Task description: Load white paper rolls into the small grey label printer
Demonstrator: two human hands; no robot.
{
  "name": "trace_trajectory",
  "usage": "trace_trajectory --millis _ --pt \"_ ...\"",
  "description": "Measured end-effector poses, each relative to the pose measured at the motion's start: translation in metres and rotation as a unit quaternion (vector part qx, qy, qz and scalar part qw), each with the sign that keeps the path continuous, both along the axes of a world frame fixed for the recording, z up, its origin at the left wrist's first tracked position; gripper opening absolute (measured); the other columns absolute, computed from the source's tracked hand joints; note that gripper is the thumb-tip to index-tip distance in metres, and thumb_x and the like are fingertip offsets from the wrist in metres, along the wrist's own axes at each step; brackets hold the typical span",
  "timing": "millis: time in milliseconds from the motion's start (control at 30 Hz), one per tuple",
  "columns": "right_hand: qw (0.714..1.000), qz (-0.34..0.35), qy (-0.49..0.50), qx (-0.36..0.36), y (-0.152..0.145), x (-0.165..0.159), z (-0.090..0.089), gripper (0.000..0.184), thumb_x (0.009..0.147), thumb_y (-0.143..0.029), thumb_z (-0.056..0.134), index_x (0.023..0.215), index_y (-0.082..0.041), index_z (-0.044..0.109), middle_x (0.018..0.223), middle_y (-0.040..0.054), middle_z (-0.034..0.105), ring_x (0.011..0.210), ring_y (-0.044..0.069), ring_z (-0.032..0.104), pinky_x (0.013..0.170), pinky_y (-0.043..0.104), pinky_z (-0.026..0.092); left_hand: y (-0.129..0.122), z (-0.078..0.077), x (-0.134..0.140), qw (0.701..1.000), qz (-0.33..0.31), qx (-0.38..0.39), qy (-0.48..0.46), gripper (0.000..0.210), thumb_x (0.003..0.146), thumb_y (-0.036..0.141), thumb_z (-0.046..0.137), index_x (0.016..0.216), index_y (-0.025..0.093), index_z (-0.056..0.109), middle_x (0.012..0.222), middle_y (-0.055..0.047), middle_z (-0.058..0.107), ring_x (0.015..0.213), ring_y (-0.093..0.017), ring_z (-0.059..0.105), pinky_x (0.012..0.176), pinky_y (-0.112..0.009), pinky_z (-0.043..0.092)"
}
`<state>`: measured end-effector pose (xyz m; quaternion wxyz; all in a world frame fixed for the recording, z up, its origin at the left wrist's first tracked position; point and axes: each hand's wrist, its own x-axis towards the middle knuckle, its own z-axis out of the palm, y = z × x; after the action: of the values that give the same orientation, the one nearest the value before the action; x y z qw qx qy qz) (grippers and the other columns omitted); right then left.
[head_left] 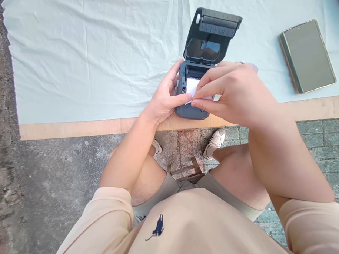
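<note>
1. Printer (191, 104) is a small dark grey device that sits at the near edge of the tabletop (75, 128), directly in front of the person, with its lid (210, 33) swung up and back, away from the body.
2. Paper (192, 86) shows white in the open bay of the printer; its loose end comes toward the person and is caught between both hands.
3. Left hand (164, 99) lies against the left side of the printer, and its thumb reaches right to the paper end; the fingers are curled around the case, so this hand is closed on the printer body.
4. Right hand (235, 93) comes from the right and covers the right half of the bay; its thumb and forefinger are pinched together on the paper end, just beside the left thumb.
5. The bay lies away from both hands, and the paper runs from it toward the body; the right hand is the one nearer to the strip.
6. Phone (308, 55) lies flat on the pale cloth (86, 59), well apart to the right, untouched.
</note>
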<state>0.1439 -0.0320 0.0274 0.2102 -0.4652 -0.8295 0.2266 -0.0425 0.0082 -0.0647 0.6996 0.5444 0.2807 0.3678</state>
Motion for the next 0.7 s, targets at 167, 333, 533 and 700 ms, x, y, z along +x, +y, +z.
trace_trajectory --millis 167,333,533,700 --pt "0.987 -0.097 0.065 0.112 -0.002 0.005 0.007 0.019 0.088 -0.030 0.065 0.071 -0.024 0.059 0.080 0.0008 0.066 0.079 0.018 0.063 0.066 0.035 0.048 0.006 -0.013 -0.004 0.997 -0.032 0.062 0.041 0.124 0.055 0.069 0.078 0.154 0.029 0.014 0.153 -0.009 0.045 0.152 -0.038 0.032 0.120 -0.053 0.039" --pt "0.965 -0.184 0.079 0.172 0.001 0.011 0.008 0.030 0.087 -0.025 0.061 0.114 -0.028 0.049 0.126 0.0048 0.057 0.122 0.022 0.057 0.089 0.038 0.051 0.006 -0.016 -0.005 0.996 -0.038 0.074 0.039 0.126 0.053 0.071 0.078 0.154 0.030 0.016 0.153 -0.008 0.046 0.154 -0.037 0.028 0.120 -0.051 0.039" --pt "0.975 -0.154 0.076 0.138 0.004 0.013 0.008 0.011 0.093 -0.025 0.052 0.102 -0.023 0.058 0.108 0.0037 0.069 0.102 0.019 0.066 0.091 0.037 0.051 0.005 -0.015 -0.005 0.998 -0.028 0.034 0.034 0.122 0.050 0.068 0.082 0.151 0.035 0.021 0.156 -0.007 0.041 0.145 -0.039 0.041 0.114 -0.049 0.046" --pt "0.992 -0.113 -0.009 0.052 0.006 0.014 0.003 0.023 0.080 -0.024 0.069 0.103 -0.026 0.064 0.109 0.0021 0.071 0.096 0.023 0.066 0.080 0.039 0.054 0.003 -0.008 -0.005 0.998 -0.030 0.040 0.029 0.117 0.053 0.061 0.082 0.150 0.032 0.025 0.149 -0.008 0.049 0.147 -0.039 0.040 0.112 -0.050 0.048"
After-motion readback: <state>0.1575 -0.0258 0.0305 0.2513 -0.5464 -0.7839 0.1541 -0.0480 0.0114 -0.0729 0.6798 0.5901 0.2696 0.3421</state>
